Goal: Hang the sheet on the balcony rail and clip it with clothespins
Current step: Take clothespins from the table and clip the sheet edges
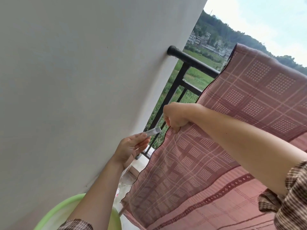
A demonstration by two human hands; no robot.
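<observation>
A pink checked sheet (240, 100) hangs draped over the black balcony rail (192, 61), covering its right part and falling toward me. My right hand (174, 116) pinches the sheet's left edge and holds it up, below the rail. My left hand (131, 147) is lower and to the left, close to the wall, and holds a pale translucent clothespin (152, 131) that points up toward the right hand. The clothespin is a short way from the sheet's edge and does not touch it.
A white wall (83, 80) fills the left side, with the rail's end fixed into it. A green plastic basin (54, 213) sits at the bottom left under my left arm. Black railing bars (172, 90) stand behind the hands, with fields and houses beyond.
</observation>
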